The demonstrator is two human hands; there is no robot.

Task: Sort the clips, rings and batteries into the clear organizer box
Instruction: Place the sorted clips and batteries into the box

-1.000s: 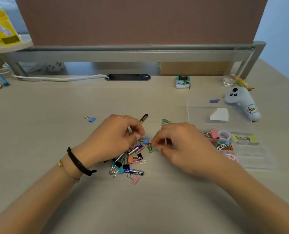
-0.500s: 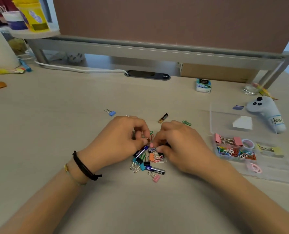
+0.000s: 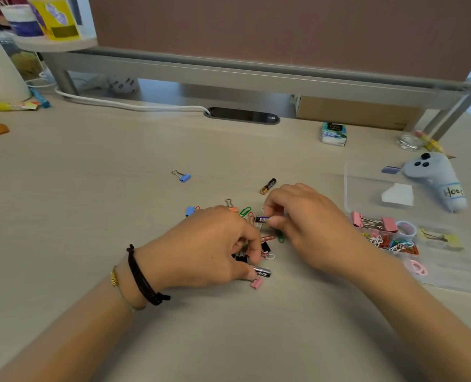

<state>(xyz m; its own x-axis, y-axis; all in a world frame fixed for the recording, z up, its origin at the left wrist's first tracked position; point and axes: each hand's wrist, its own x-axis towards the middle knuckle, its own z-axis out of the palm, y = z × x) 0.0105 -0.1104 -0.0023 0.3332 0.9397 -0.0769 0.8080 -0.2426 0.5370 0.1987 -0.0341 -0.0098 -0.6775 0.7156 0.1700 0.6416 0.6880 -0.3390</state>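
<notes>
My right fingers (image 3: 274, 216) pinch a battery (image 3: 262, 218) lifted from the clip pile (image 3: 264, 244), left of the organizer box (image 3: 351, 188). My left fingers (image 3: 252, 250) curl into the pile, seemingly gripping a clip. Half a second ago both hands huddled together.

The counter (image 3: 118, 166) is pale beige woodgrain. On it, left of the black-and-gold battery (image 3: 267, 186), lies a blue binder clip (image 3: 184, 177). Right of that battery, the clear organizer box (image 3: 366, 186) holds pink binder clips (image 3: 388, 224), a yellow one (image 3: 453, 241) and paper clips (image 3: 391, 242) in red, green, white and blue. Near the battery, a pink clip (image 3: 256, 283).
</notes>
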